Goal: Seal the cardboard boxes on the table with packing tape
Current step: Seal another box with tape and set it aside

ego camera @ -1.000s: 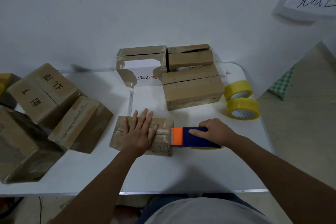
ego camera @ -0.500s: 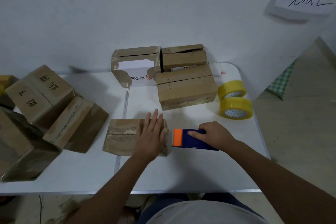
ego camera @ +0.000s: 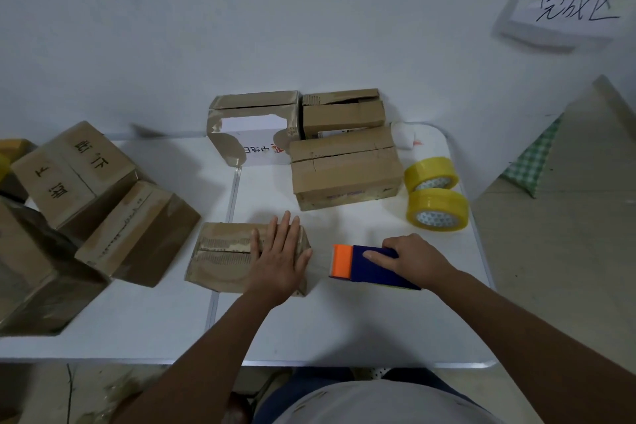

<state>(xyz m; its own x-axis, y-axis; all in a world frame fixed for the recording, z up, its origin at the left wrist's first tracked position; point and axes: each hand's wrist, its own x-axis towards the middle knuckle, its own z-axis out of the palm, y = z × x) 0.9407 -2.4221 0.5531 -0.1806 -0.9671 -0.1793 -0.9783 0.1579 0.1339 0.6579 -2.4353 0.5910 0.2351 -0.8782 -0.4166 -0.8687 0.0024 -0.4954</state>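
- The left hand (ego camera: 279,260) lies flat, fingers straight, pressing on the right end of the small cardboard box (ego camera: 241,256) at centre frame, on the white table (ego camera: 344,327).
- The right hand (ego camera: 414,258) is curled round the blue tape dispenser (ego camera: 373,267), whose orange nose points at the box's right end, just beside it but apart.
- The box's centre seam runs left to right, in line with the dispenser. Whether tape already covers it is hard to tell.
- Judgement: a pass along that seam is the step in hand. To do it well, the nose should meet the box's right side, stick a short tab there, then travel flat along the seam.
- The flat palm should keep the flaps shut and slide clear ahead of the dispenser.
- Two yellow tape rolls (ego camera: 435,193) wait at right of frame.
- More boxes sit at upper centre (ego camera: 344,169) and at left (ego camera: 137,234).
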